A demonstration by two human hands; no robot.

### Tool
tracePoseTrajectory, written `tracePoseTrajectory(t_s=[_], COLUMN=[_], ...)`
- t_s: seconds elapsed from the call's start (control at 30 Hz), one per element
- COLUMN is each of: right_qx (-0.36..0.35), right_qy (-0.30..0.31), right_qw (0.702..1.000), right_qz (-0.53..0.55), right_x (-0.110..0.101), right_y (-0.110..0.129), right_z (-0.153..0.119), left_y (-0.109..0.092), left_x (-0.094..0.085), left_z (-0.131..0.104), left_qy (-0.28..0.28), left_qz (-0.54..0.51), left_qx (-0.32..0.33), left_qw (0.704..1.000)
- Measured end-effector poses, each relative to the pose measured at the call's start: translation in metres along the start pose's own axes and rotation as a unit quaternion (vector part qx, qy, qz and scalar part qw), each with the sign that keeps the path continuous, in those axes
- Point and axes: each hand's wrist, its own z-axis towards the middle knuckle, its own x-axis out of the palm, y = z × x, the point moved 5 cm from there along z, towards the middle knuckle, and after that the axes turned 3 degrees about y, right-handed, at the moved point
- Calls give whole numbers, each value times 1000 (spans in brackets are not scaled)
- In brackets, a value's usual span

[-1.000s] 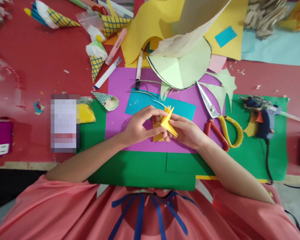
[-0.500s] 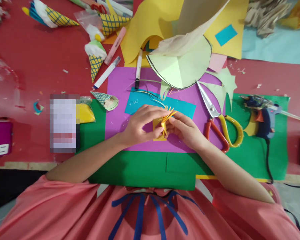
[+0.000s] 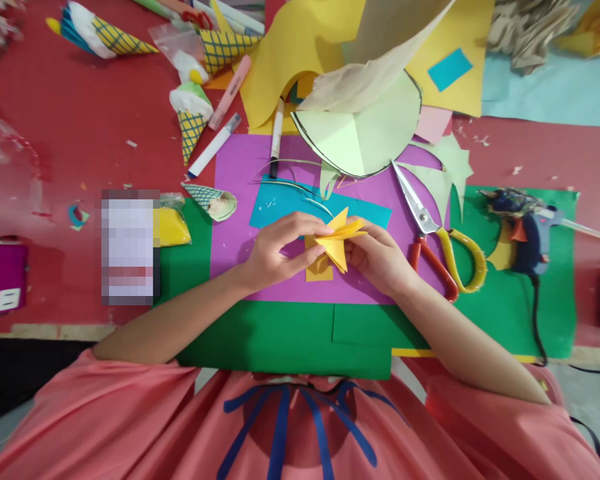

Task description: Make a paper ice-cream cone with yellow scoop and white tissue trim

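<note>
A yellow folded paper piece (image 3: pixel 339 241) with several pointed flaps is held between my hands. My left hand (image 3: pixel 285 248) pinches its left side between thumb and fingers. On its right side, my right hand (image 3: pixel 377 257) grips the paper, with some fingertips hidden behind it. Under the hands lies a small yellow paper piece (image 3: pixel 319 272) on the purple sheet (image 3: pixel 260 280). A blue paper strip (image 3: pixel 280 207) with thin strands on it lies just beyond my fingers.
Scissors (image 3: pixel 425 223) with red and yellow handles lie right of my hands, and a glue gun (image 3: pixel 533 240) farther right. Small paper cones (image 3: pixel 207 200), markers (image 3: pixel 215 145) and a pale green disc (image 3: pixel 365 133) lie beyond. A phone (image 3: pixel 130 247) is at left.
The yellow folded paper has turned and fanned out; its flaps now spread wider into a star-like shape. Both hands stay close together, with the right hand shifted slightly right.
</note>
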Motion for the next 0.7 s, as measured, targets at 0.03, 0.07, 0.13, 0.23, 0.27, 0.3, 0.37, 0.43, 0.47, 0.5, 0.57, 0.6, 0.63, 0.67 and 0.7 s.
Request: tracePoseTrajectory(t_s=[0.03,0.07,0.13,0.23,0.27,0.3,0.37,0.43,0.47,0.5,0.57,0.6,0.63,0.67,0.7], right_qx=[-1,0,-2,-16,-26,-38,-75,-139,-176,-208,-242,-244,-239,-232,-228], right_qy=[-2,-2,5,10,4,-3,-19,-51,-74,-95,-116,-112,-102,-89,-78], right_qw=[1000,1000,1000,1000,999,997,987,964,947,931,915,916,921,925,926], right_qz=[-1,0,4,-21,-44,-74,-144,-222,-257,-283,-302,-297,-291,-287,-290], right_x=[0,1,2,3,2,2,2,1,0,-1,-3,-4,-4,-4,-3], right_y=[1,1,2,4,5,6,11,19,24,28,31,31,29,28,27], right_z=[0,-1,-1,-3,-4,-5,-8,-11,-13,-15,-17,-17,-17,-16,-16], left_y=[1,1,1,-2,-3,-3,-3,-2,-1,0,2,3,4,5,6], left_x=[0,0,-1,-1,-1,0,-1,-3,-4,-4,-2,0,2,3,4], left_z=[0,0,0,1,1,0,-1,-2,-2,-2,-2,-2,-2,-2,-3], left_qy=[-6,-11,-17,-4,5,13,11,-17,-33,-42,-33,-19,-6,4,11], left_qz=[2,6,12,27,34,40,51,61,59,48,3,-20,-35,-38,-33], left_qx=[-6,-11,-11,7,11,14,15,3,-7,-20,-48,-60,-69,-78,-86], left_qw=[1000,1000,1000,1000,999,999,999,998,998,998,998,998,997,996,996])
